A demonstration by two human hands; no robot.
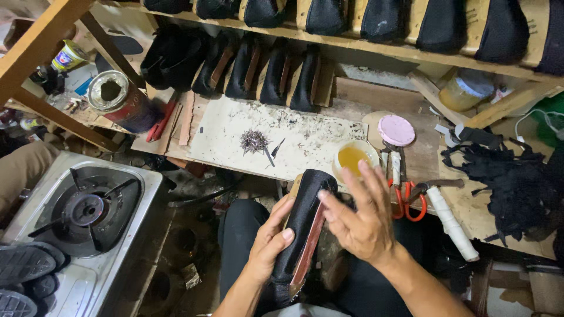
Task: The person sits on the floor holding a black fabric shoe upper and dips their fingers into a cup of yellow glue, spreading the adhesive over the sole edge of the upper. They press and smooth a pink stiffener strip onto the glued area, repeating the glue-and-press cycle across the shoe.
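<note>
Black fabric covers the shoe upper on its last [305, 226] that we hold over our lap, toe pointing away, a reddish-brown strip running down its underside. Our left hand [269, 240] grips it from the left, fingers [287, 235] curled tight around the side. Our right hand [359, 214] is spread wide, holding nothing, thumb tip touching the edge of the upper near the strip, other fingers raised over the tabletop edge.

Just beyond the upper on the tabletop [235, 126] sits a small cup of yellow glue [354, 157], a pink round lid [396, 130] behind it. Red-handled pliers [405, 199] and a white wrapped handle [451, 223] lie to the right, a heap of black scraps [517, 182] further right. A pile of small nails [254, 141] is mid-tabletop. A row of more black uppers [258, 73] stands at the back. A gas stove [88, 211] sits at lower left, an open tin can [117, 100] above it.
</note>
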